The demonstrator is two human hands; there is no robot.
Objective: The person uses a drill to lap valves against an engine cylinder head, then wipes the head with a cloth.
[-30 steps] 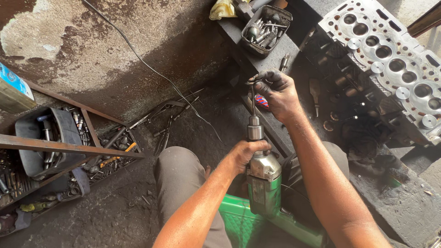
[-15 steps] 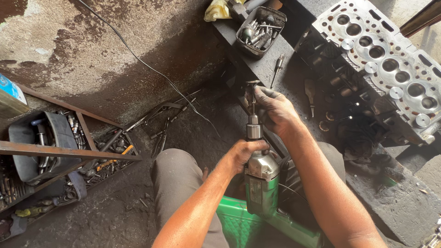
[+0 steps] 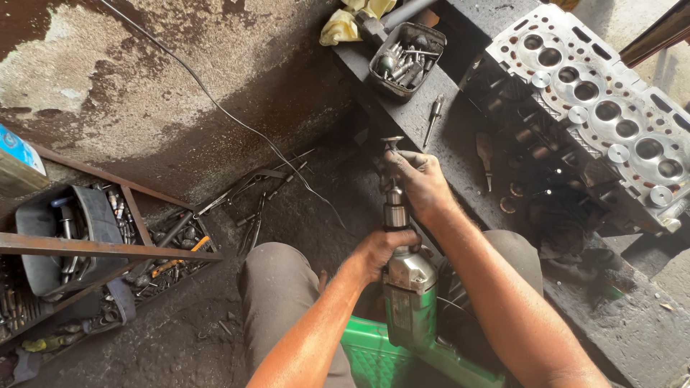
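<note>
Nearest the camera, a green ribbed plastic crate (image 3: 374,356) sits between the person's knees, under grey, dusty trousers. Just above it stands the power drill (image 3: 410,298), a stubby tool with a green body and a dull silver metal nose, held upright with its chuck pointing away from the person. The left hand (image 3: 381,248) is wrapped tight around the neck of the drill, fingers curled shut on the metal collar. Directly beyond it, the right hand (image 3: 417,179), blackened with grease, is closed around the steel chuck and the shaft (image 3: 392,147) that rises from it; the shaft's flat, flared top pokes out above the knuckles. So the drill lies between the 2 hands, the left at its neck, the right at its tip.

The right hand hovers at the near edge of the tabletop (image 3: 460,136), a dark, grimy, rough slab. On it, near the hand, lie 2 slim metal tools (image 3: 433,115). Farther along stands a small black tub (image 3: 406,57) full of shiny sockets and bits, with a yellow rag (image 3: 341,25) at the far corner. At the right edge rests a bright aluminium cylinder head (image 3: 596,100), pierced with round holes.

On the floor to the left, a rusty frame (image 3: 100,248) holds loose tools.
</note>
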